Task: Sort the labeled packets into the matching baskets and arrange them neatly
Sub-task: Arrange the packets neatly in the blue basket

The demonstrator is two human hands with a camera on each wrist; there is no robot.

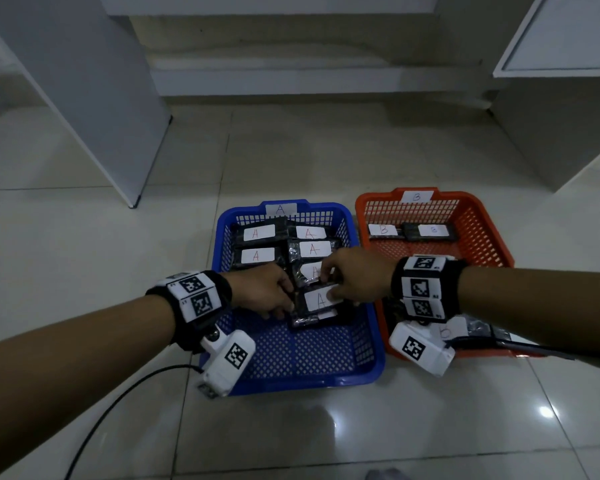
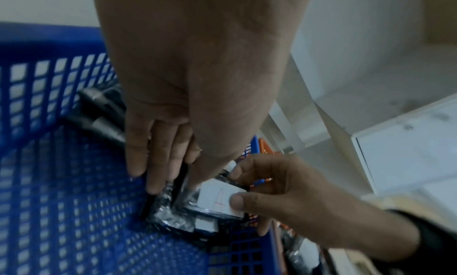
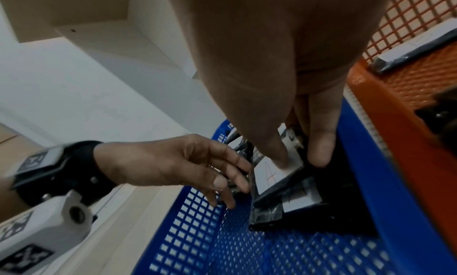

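right hand (image 1: 355, 277) hides fourth packet's label (image 1: 311, 271) | nearest B label (image 1: 445, 331) half-covered

The blue plastic mesh basket (image 1: 293, 372) sits on the tiled floor (image 1: 118, 237); the orange plastic mesh basket (image 1: 482, 230) lies at its 3 o'clock, touching.

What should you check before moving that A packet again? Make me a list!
1. Packet label reads A: ok.
2. It sits inside the blue basket marked A: ok.
3. Right hand pinches the packet: ok.
4. Left hand fingers touch its edge, steadying it: ok.
5. Packet lined up with the rows behind: not ok, tilted on another packet.
6. Packet underneath also says A: cannot tell.
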